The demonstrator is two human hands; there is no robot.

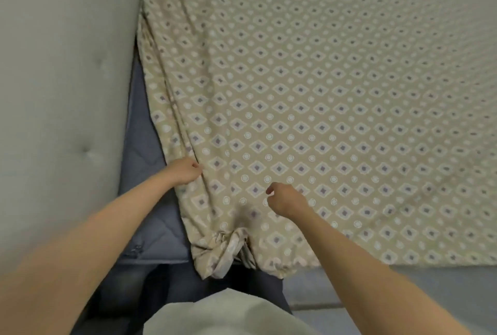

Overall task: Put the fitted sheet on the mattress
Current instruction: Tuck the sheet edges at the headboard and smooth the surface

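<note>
Setting: a padded grey headboard point(67, 79) stands along the left, and the blue-grey mattress point(150, 200) lies against it.
Mattress: bare in a strip along the headboard edge and at its near left corner, covered elsewhere.
Fitted sheet point(322, 92): beige with a diamond-and-dot print, spread over most of the mattress top. Its left edge lies in long folds, and its gathered corner point(228, 248) hangs bunched over the near edge.
Left hand point(185, 170): fingers curled round the sheet's folded left edge, gripping it.
Right hand point(286, 199): fingers curled, low over the sheet near the near edge. I cannot tell whether it pinches fabric.
</note>
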